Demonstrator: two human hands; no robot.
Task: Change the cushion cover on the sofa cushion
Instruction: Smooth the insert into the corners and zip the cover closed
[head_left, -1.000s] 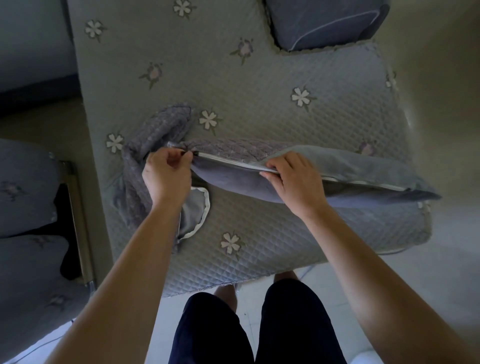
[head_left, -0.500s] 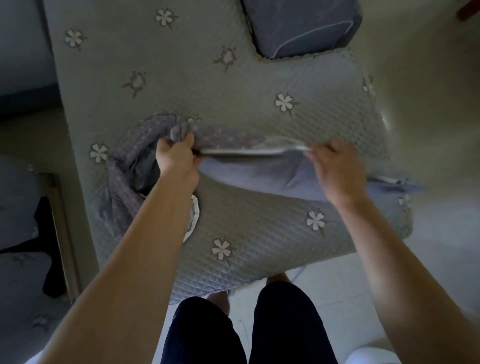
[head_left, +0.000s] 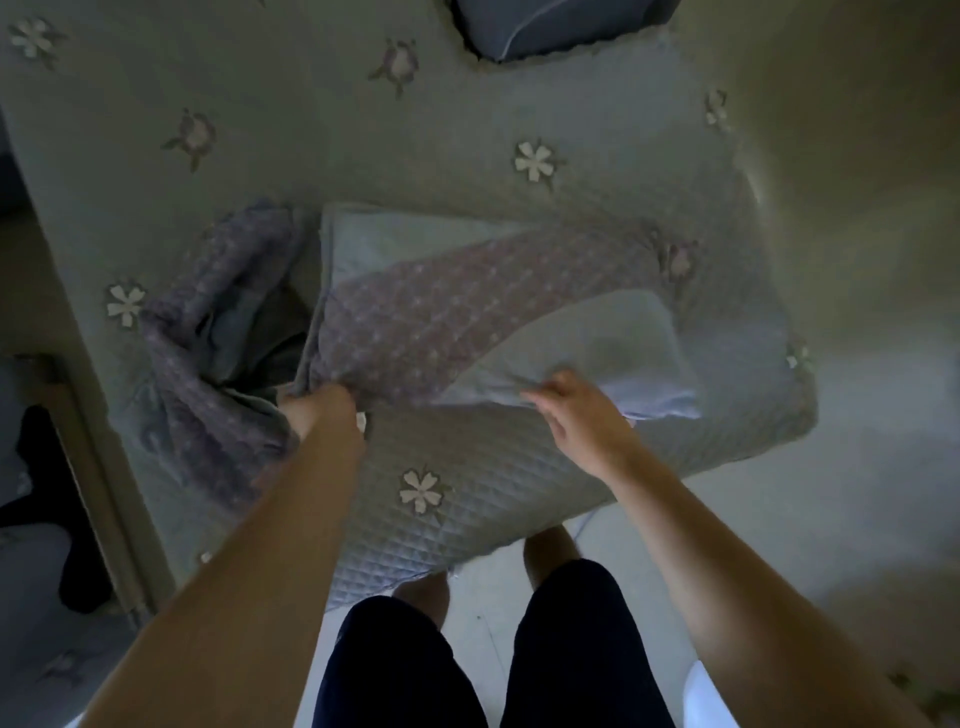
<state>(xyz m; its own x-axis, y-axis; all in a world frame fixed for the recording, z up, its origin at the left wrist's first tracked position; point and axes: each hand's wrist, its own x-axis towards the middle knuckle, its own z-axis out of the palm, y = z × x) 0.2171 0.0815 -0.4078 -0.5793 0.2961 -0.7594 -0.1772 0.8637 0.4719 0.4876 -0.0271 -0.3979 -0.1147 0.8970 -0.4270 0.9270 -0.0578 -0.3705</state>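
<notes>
Head view, looking down, with some motion blur.

- Sofa seat (head_left: 467, 130): quilted grey-green throw with flower motifs, and everything lies on it.
- Cushion cover (head_left: 441, 317): purple, quilted, dotted pattern. It lies mid-seat, draped diagonally over the cushion (head_left: 613, 338).
- The cushion is pale grey-blue. One corner shows at the upper left of the cover, and a broad flap shows at the lower right, near the seat's front edge.
- Left hand (head_left: 317, 410): at the cover's near left edge. Grip clamped on the purple fabric, fingers buried in the fold.
- Right hand (head_left: 576, 415): at the cushion's near pale edge, fingertips touching the fabric. The grip is blurred, so I cannot tell whether it pinches or only touches.
- Bunched cover (head_left: 208, 322): more purple quilted cloth with a grey lining, heaped just left of the left hand and touching the main piece.
- Dark cushion (head_left: 545, 26): navy with pale piping, at the seat's far edge, well apart from the hands.
- Shorts (head_left: 415, 665): dark, at the frame bottom. The person stands on a pale floor (head_left: 857, 493) in front of the seat.
</notes>
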